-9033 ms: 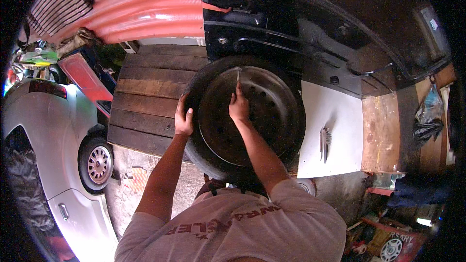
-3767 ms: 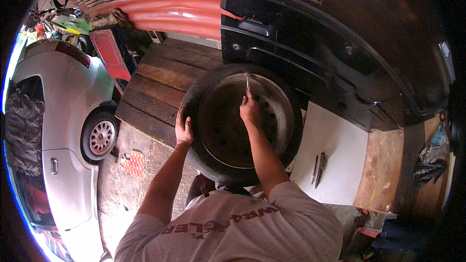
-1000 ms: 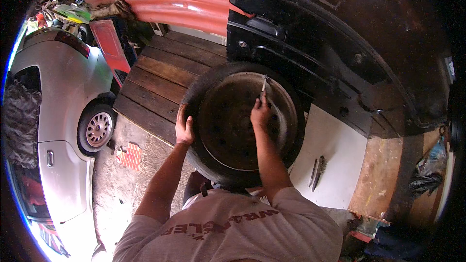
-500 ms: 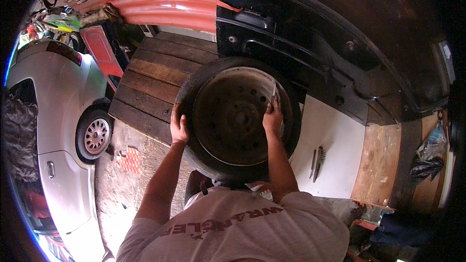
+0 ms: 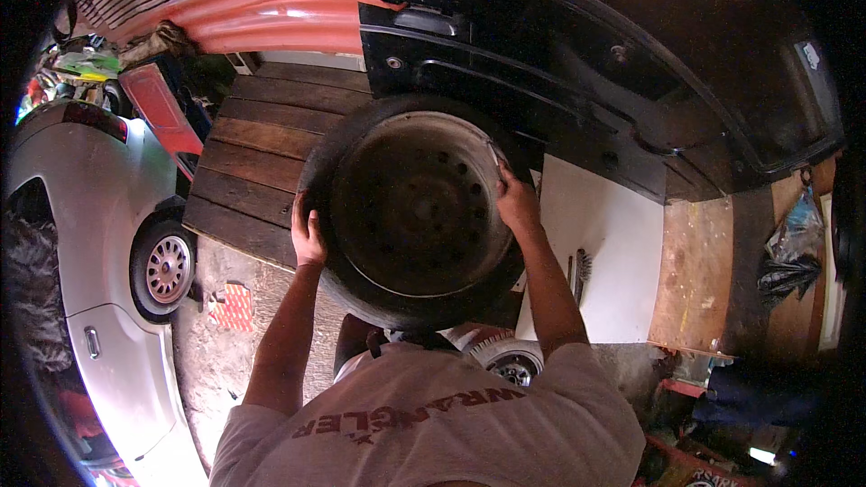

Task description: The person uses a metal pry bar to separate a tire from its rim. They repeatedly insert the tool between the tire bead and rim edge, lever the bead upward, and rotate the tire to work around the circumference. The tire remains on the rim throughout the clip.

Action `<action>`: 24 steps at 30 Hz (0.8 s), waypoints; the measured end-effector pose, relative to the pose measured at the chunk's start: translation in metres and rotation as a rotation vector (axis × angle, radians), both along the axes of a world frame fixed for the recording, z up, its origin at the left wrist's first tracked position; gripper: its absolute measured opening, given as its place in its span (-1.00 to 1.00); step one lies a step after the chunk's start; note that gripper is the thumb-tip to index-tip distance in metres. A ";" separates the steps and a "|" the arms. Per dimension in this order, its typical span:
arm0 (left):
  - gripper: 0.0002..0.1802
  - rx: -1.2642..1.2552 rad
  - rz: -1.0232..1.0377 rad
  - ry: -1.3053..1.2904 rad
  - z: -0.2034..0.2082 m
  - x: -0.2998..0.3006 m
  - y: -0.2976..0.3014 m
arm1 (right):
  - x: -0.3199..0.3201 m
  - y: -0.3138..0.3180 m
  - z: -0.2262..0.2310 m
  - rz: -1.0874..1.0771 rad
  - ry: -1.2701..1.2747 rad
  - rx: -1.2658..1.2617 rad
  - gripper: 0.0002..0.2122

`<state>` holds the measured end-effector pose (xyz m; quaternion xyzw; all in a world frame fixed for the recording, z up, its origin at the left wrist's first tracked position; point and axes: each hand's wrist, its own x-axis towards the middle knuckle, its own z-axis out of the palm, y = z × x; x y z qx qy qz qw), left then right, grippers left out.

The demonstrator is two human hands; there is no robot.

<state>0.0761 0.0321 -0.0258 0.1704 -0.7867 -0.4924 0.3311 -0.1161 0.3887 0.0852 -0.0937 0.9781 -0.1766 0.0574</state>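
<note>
A wheel [image 5: 424, 287], a dark steel rim with a black tyre around it, stands in front of my body with its hollow side facing up toward me. My left hand [image 5: 309, 239] grips the tyre's left side, with the thumb apart from the fingers. At the rim's right edge, my right hand [image 5: 518, 206] is closed around a slim, pale tool [image 5: 493, 152] whose tip points up along the rim. The exact kind of tool is too small to make out.
A wooden plank bench [image 5: 262, 140] lies behind the wheel at left. A large black panel [image 5: 541, 63] stands at the back. On a white board [image 5: 622, 252] at right lies a brush [image 5: 583, 272]. A silver car [image 5: 117, 243] is at far left, another wheel [image 5: 510, 365] beside me.
The view has shifted, so the wheel appears farther left. My right hand has moved outward to the rim's right edge with the slim tool. A second wheel has come into sight near my body.
</note>
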 end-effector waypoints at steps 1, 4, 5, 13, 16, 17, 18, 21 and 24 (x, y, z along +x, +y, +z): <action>-0.46 0.039 0.000 -0.011 0.006 -0.002 0.004 | 0.003 0.008 0.010 0.006 -0.028 0.060 -0.59; -0.45 0.066 0.000 -0.028 0.014 -0.006 0.007 | 0.004 0.022 0.011 0.031 0.004 0.135 -0.61; -0.46 0.108 -0.006 -0.016 0.013 -0.008 0.007 | 0.001 0.024 0.012 0.043 0.013 0.153 -0.62; -0.34 -0.281 -0.106 -0.251 0.022 -0.057 -0.020 | -0.009 0.027 -0.008 0.144 0.255 0.199 -0.62; -0.29 -0.366 -0.166 -0.335 0.040 -0.066 -0.013 | -0.019 0.020 -0.014 0.178 0.262 0.181 -0.62; -0.28 -0.423 -0.168 -0.372 0.045 -0.067 -0.010 | -0.025 0.006 -0.007 0.176 0.231 0.184 -0.62; -0.28 -0.480 -0.171 -0.408 0.047 -0.068 -0.007 | -0.029 -0.004 -0.004 0.173 0.200 0.186 -0.62; -0.27 -0.492 -0.194 -0.433 0.048 -0.073 -0.005 | -0.039 -0.008 -0.013 0.206 0.272 0.172 -0.62; -0.26 -0.496 -0.171 -0.445 0.042 -0.068 -0.009 | -0.033 0.012 -0.008 0.205 0.212 0.245 -0.62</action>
